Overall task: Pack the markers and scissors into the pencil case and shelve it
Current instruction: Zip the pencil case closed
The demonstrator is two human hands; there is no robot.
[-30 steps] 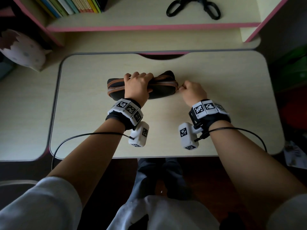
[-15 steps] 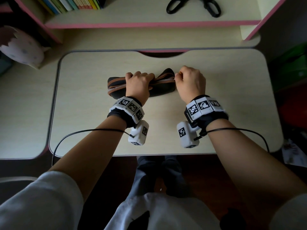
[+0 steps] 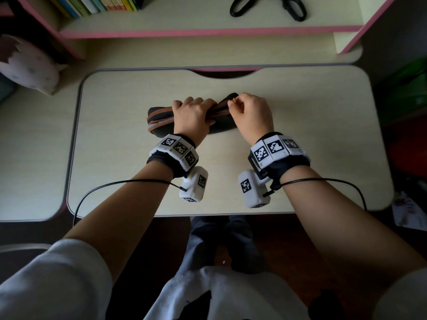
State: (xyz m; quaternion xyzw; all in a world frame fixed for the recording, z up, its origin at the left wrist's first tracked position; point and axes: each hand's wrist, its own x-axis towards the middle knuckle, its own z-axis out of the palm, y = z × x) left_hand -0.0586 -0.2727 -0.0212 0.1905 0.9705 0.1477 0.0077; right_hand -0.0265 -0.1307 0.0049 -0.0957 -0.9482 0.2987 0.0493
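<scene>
**One case, both hands on it, scissors a reach away**

One pencil case (image 3: pixel 161 121) lies on the desk (image 3: pixel 300 135), about midway between its left and right edges and a little nearer the far edge than the near one. Its long axis runs left to right, square across my line of sight. My left hand (image 3: pixel 193 117) is curled over the top of the case at its middle, clamping it down. My right hand (image 3: pixel 250 114) sits at the case's right end, finger and thumb pinched on a small orange tab that I take for the zip pull (image 3: pixel 233 100). I judge the next move to be a pull along that long axis, so it is the right hand's work while the left anchors.

Counted: one case; one pair of scissors (image 3: pixel 268 6), black, lying on the shelf (image 3: pixel 184 21) beyond the desk's far edge, towards its right side and so nearer my right hand. Markers I count at none in view; whether any are inside the case I cannot tell. A row of books (image 3: pixel 104 3) stands at the shelf's left end, well apart from the scissors.
</scene>
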